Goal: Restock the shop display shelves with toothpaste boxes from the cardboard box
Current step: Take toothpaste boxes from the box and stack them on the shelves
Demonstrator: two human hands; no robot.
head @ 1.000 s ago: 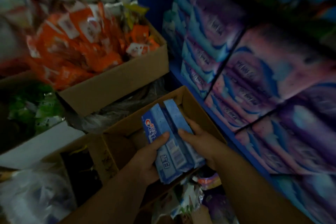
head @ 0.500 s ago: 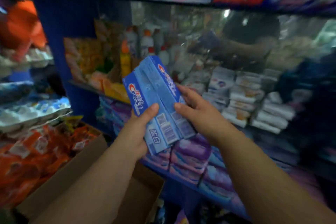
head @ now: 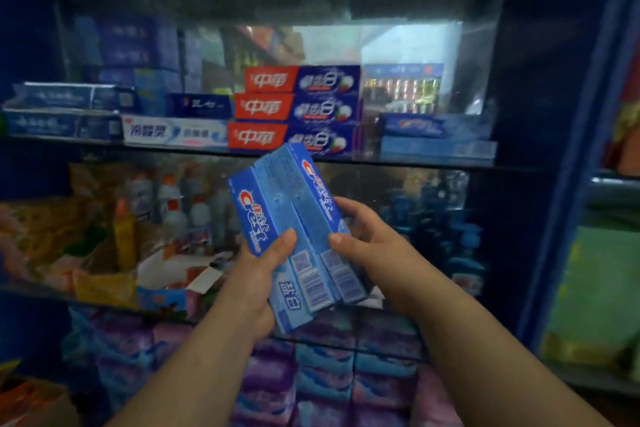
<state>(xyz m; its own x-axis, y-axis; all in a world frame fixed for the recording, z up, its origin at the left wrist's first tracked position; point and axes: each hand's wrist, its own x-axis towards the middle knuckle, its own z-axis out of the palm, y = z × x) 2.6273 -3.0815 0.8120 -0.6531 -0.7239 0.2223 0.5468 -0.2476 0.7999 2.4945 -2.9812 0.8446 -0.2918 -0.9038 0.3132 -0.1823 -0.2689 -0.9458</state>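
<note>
Blue toothpaste boxes point(head: 298, 236): a bundle held tilted, top leaning left, at chest height before the glass shelf point(head: 415, 163) stacked with other toothpaste cartons point(head: 294, 111). Left hand point(head: 256, 284): forearm raised, thumb curled over the bundle's front, gripping its lower left edge. Right hand point(head: 367, 246): thumb on front, fingers wrapped behind the right edge.

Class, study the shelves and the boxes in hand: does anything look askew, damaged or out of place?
Nothing looks damaged. The toothpaste boxes, gripped by left hand and right hand, tilt and fan apart unevenly; the red-and-blue stack on the shelf sits level.
</note>
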